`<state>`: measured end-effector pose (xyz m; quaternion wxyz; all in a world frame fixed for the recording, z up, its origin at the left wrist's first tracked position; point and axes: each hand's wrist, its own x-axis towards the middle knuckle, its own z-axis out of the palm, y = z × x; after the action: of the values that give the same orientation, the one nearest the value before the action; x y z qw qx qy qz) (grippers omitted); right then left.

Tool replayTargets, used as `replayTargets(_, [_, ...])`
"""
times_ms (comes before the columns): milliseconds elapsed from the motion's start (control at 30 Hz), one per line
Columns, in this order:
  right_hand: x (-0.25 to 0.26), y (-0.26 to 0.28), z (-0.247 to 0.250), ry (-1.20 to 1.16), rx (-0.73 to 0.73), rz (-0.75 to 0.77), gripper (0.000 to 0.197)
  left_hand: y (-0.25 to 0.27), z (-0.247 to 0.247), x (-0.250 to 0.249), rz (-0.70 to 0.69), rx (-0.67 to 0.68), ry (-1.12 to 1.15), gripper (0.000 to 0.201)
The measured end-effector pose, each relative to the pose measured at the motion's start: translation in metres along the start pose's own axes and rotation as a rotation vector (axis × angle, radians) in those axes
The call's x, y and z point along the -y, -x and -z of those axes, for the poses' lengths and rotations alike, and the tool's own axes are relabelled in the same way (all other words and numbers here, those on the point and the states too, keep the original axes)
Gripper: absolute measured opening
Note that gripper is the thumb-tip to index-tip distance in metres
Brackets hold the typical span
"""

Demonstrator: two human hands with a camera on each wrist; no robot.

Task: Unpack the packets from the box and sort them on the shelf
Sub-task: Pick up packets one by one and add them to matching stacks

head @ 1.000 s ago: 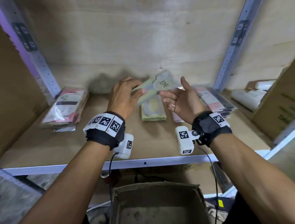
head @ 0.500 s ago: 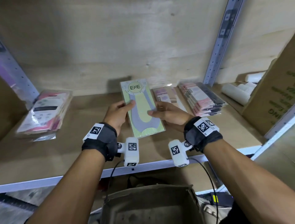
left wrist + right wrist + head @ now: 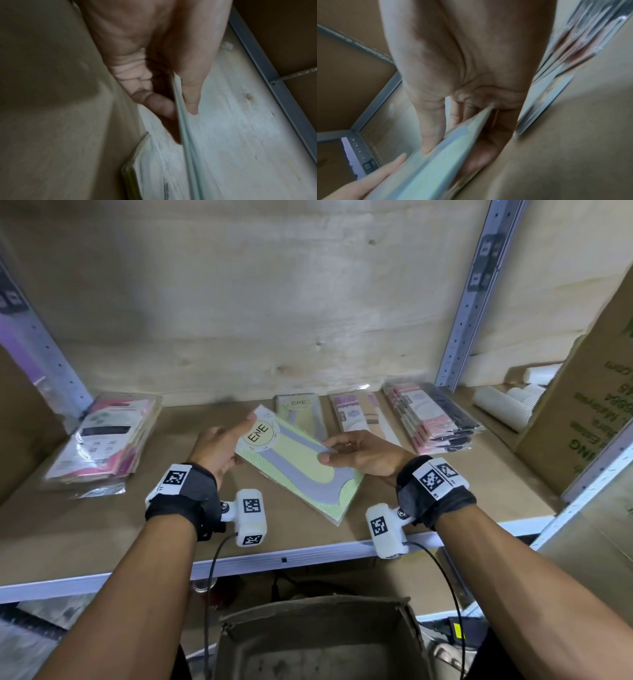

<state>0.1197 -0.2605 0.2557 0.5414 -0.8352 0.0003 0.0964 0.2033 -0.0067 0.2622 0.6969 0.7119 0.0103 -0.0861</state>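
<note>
A green, yellow and grey packet marked ENE [image 3: 301, 470] hangs tilted above the shelf board [image 3: 462, 494], its label end turned to the left. My left hand [image 3: 222, 450] pinches its label end, thumb on top and fingers beneath. My right hand [image 3: 356, 450] pinches the right edge between thumb and fingers. The left wrist view shows the packet [image 3: 185, 128] edge-on between my left hand's [image 3: 178, 112] thumb and finger. In the right wrist view my right hand [image 3: 453, 142] clasps the packet [image 3: 436, 162]. A matching ENE packet [image 3: 301, 412] lies flat behind.
Purple packets [image 3: 356, 419] and a pink and black stack [image 3: 431, 419] lie to the right, a pink stack [image 3: 102, 443] to the left. An open cardboard box [image 3: 318, 638] stands below the shelf. White rolls [image 3: 503, 405] and a carton [image 3: 589, 412] fill the right bay.
The packet has swung from upright to diagonal, label end to the left, and come nearer me. Another ENE packet now shows on the board behind it.
</note>
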Motion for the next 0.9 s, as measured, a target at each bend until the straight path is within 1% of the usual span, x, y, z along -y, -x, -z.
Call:
replayTargets(100, [-0.001,0.004,-0.001,0.06,0.086,0.012,0.035,0.006,0.004,0.001,-0.002,0.06,-0.005,0.04])
replayTargets(200, [0.001,0.006,-0.003,0.047,0.095,0.006,0.043,0.011,0.005,0.002,0.049,0.082,0.045,0.033])
replayTargets(233, [0.002,0.006,-0.003,0.03,0.091,0.004,0.042,0.012,0.005,0.003,0.077,0.085,0.055,0.034])
replayTargets(300, [0.003,0.006,-0.003,0.023,0.086,0.007,0.035,0.012,0.006,0.004,0.107,0.075,0.063,0.034])
replayTargets(400, [0.001,0.006,-0.002,0.055,0.106,0.018,0.03,0.008,0.008,0.006,0.06,0.016,-0.035,0.036])
replayTargets(467, [-0.003,0.007,-0.001,0.117,0.112,0.02,0.031,0.006,0.009,0.007,0.017,0.008,-0.101,0.04])
replayTargets(533, [-0.005,0.006,-0.001,0.157,0.101,0.026,0.031,0.005,0.01,0.009,-0.005,0.004,-0.13,0.039])
replayTargets(667, [-0.008,0.002,-0.001,0.095,0.063,0.047,0.03,0.003,0.012,0.012,0.002,0.001,-0.034,0.029])
replayTargets(767, [-0.01,-0.002,-0.001,0.055,0.066,0.046,0.018,-0.002,0.013,0.016,0.04,-0.035,-0.046,0.03])
replayTargets(833, [-0.01,-0.003,-0.001,0.04,0.045,0.042,0.012,-0.004,0.014,0.018,0.071,-0.046,0.025,0.033])
replayTargets(900, [-0.009,-0.004,0.001,0.029,0.0,0.048,0.013,-0.004,0.013,0.017,0.104,0.004,0.168,0.042])
